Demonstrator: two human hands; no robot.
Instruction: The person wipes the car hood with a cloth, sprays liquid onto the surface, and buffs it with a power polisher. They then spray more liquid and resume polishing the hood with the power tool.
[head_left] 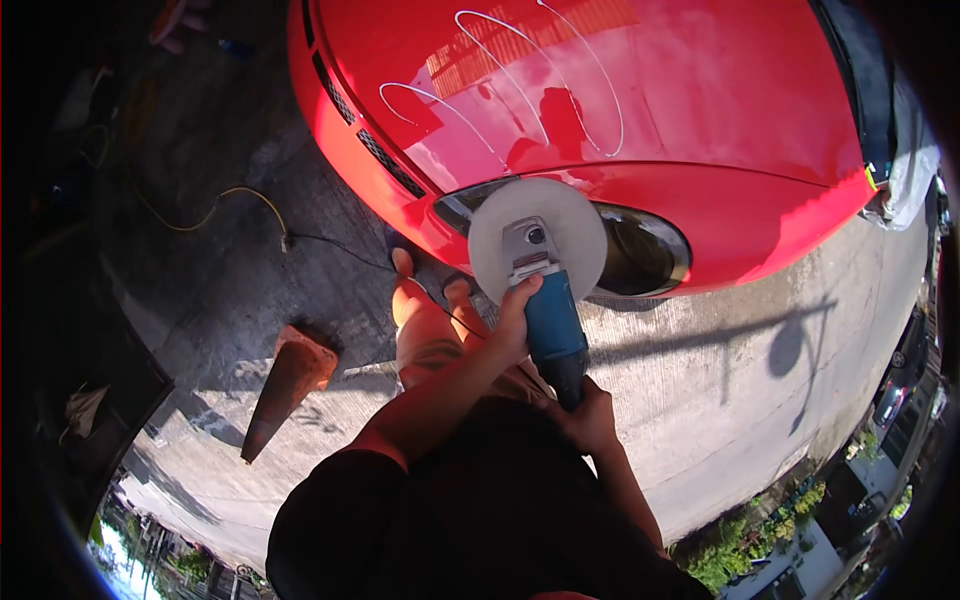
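Note:
A blue power polisher (556, 322) with a round white pad (490, 237) is held in both hands in front of my body. My left hand (516, 312) is wrapped round its body just behind the metal head. My right hand (588, 418) grips the black rear handle. Above the front edge of a red car hood (690, 110), the pad overlaps the headlight (640, 250) in view; whether it touches the car cannot be told. Thin looping white lines (500, 70) lie across the glossy hood.
An orange cone (300, 365) lies on its side on the concrete (700, 400). A yellow cord (245, 190) joins a dark cable (350, 255) that runs past my bare legs. Silvery sheeting (912, 150) covers part of the windshield. Plants and parked vehicles stand at the lower right.

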